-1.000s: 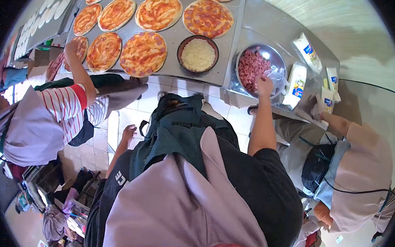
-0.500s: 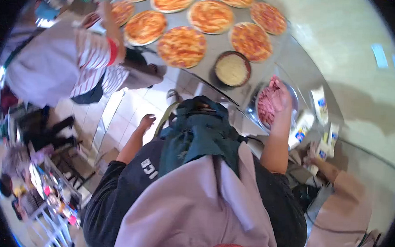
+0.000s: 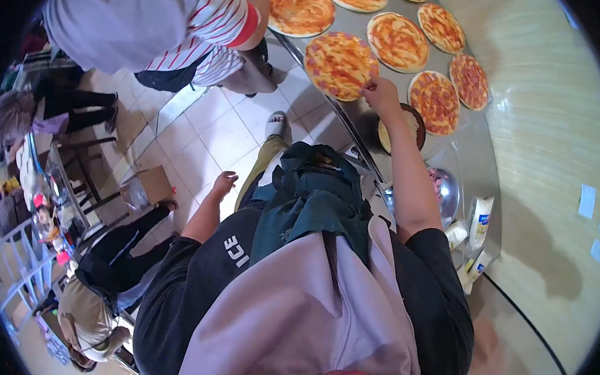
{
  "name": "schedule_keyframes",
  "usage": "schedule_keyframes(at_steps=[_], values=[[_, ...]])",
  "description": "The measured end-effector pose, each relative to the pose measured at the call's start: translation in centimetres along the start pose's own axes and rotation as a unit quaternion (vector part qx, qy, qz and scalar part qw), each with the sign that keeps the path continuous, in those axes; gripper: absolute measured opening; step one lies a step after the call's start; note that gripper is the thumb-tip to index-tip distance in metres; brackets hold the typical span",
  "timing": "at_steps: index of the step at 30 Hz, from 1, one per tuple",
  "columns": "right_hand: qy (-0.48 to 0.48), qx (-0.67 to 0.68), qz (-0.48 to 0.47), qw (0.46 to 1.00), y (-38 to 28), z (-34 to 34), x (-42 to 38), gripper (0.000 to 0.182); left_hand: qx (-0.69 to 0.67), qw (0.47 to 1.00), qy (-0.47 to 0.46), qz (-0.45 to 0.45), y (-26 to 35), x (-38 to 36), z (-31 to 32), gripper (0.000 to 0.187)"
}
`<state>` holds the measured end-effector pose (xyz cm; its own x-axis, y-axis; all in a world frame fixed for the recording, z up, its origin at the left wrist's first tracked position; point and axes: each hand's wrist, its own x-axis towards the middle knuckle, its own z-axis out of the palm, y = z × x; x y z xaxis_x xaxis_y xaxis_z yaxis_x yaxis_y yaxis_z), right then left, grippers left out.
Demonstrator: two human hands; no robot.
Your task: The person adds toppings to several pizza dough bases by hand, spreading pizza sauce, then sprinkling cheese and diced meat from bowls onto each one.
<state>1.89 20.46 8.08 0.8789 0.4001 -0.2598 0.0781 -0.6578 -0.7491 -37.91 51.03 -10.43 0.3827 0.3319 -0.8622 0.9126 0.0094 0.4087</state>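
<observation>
My right hand (image 3: 381, 97) is over the right edge of a sauced pizza (image 3: 340, 66) with pink pieces on it, fingers pinched together; what they hold is too small to make out. Under my right forearm is a round bowl of pale grated food (image 3: 388, 135), partly hidden. The metal bowl (image 3: 448, 194) with pink pieces sits nearer my elbow, mostly behind the arm. My left hand (image 3: 225, 182) hangs over the floor at my side, fingers loosely curled and touching nothing.
Several more sauced pizzas (image 3: 398, 42) lie on the metal table (image 3: 366, 119). Beside the metal bowl are white packages (image 3: 480, 222). A co-worker in a striped sleeve (image 3: 217, 17) stands at the upper left. A cardboard box (image 3: 150, 186) is on the floor.
My right hand has left the metal bowl and reached forward to the pizza. The view has turned, and the co-worker on the left appears closer. My left hand still hangs at my side.
</observation>
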Motion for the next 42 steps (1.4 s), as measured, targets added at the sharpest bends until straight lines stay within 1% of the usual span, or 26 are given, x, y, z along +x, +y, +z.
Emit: schedule_keyframes(at_steps=[2,3,5,9,12,14,15,17,18,20,24,26,27,29,30,32,36,37,38,39,40,42], values=[[0.012,-0.099,-0.076,0.992,1.1,0.9,1.0,0.013,-0.007,1.0,-0.003,-0.015,-1.9,-0.3,-0.1,0.039],[0.004,-0.101,-0.079,0.992,1.0,1.1,1.2,0.013,-0.018,1.0,0.002,-0.021,-2.5,-0.9,0.0,0.038],[-0.02,-0.112,-0.019,0.993,0.9,1.5,1.6,0.014,-0.034,0.999,0.01,-0.03,-3.3,-1.7,0.1,0.038],[-0.018,-0.156,-0.048,0.986,0.9,2.3,1.9,0.016,-0.04,0.998,0.015,-0.041,-3.4,-2.3,0.4,0.037],[-0.016,-0.157,-0.021,0.987,0.8,2.3,1.6,0.013,-0.044,0.999,0.012,-0.029,-2.5,-2.2,0.5,0.037],[0.03,-0.138,-0.064,0.988,0.6,2.1,1.2,0.014,-0.048,0.999,0.012,-0.021,-1.6,-2.0,0.4,0.038],[0.028,-0.139,-0.063,0.988,1.1,2.0,1.5,0.014,-0.053,0.998,0.016,-0.001,-1.2,-1.8,0.4,0.038],[0.011,-0.047,-0.017,0.999,2.9,1.3,2.3,0.012,-0.069,0.997,0.023,0.029,-0.1,-1.6,0.4,0.038],[0.01,-0.048,-0.017,0.999,3.0,0.7,2.3,0.012,-0.058,0.998,0.02,0.026,0.4,-1.4,0.2,0.038],[0.017,0.107,0.075,0.991,2.9,-0.3,2.5,0.01,-0.06,0.997,0.015,0.035,1.2,-1.2,0.1,0.038],[-0.009,0.138,0.07,0.988,2.4,-0.6,3.1,0.011,-0.063,0.997,0.015,0.043,1.9,-0.8,0.0,0.039],[-0.038,0.116,0.043,0.992,2.7,0.3,4.0,0.012,-0.05,0.998,0.015,0.046,1.4,-0.3,0.0,0.038],[-0.039,0.116,0.043,0.992,2.4,0.7,4.2,0.012,-0.051,0.998,0.015,0.046,1.5,-0.4,0.0,0.038],[-0.01,-0.005,-0.009,1.0,1.9,1.7,4.6,0.013,-0.031,0.999,0.016,0.033,1.6,-0.8,-0.1,0.038],[-0.01,-0.004,-0.009,1.0,1.4,1.8,4.6,0.013,-0.031,0.999,0.017,0.033,1.4,-0.8,-0.1,0.038],[0.008,-0.128,-0.028,0.991,0.4,1.8,4.6,0.013,-0.033,0.999,0.021,0.028,1.1,-0.9,-0.1,0.039],[-0.007,-0.103,-0.026,0.994,1.5,0.4,5.5,0.011,-0.055,0.998,0.03,0.025,0.6,-1.5,-0.5,0.038],[-0.032,0.074,0.044,0.996,1.4,-0.4,5.4,0.012,-0.056,0.998,0.033,0.025,0.2,-1.4,-0.6,0.038],[-0.056,0.248,0.114,0.96,1.4,-1.2,5.2,0.013,-0.056,0.997,0.035,0.027,-0.1,-1.3,-0.7,0.038],[-0.062,0.329,0.132,0.933,1.4,-1.7,5.1,0.015,-0.058,0.997,0.036,0.026,-0.2,-1.5,-0.7,0.038],[-0.063,0.328,0.131,0.933,1.5,-2.2,5.1,0.015,-0.059,0.997,0.037,0.02,-0.3,-1.6,-0.8,0.038],[-0.064,0.398,0.132,0.905,1.3,-2.8,4.9,0.014,-0.061,0.997,0.039,0.014,-0.4,-1.7,-0.8,0.038]])
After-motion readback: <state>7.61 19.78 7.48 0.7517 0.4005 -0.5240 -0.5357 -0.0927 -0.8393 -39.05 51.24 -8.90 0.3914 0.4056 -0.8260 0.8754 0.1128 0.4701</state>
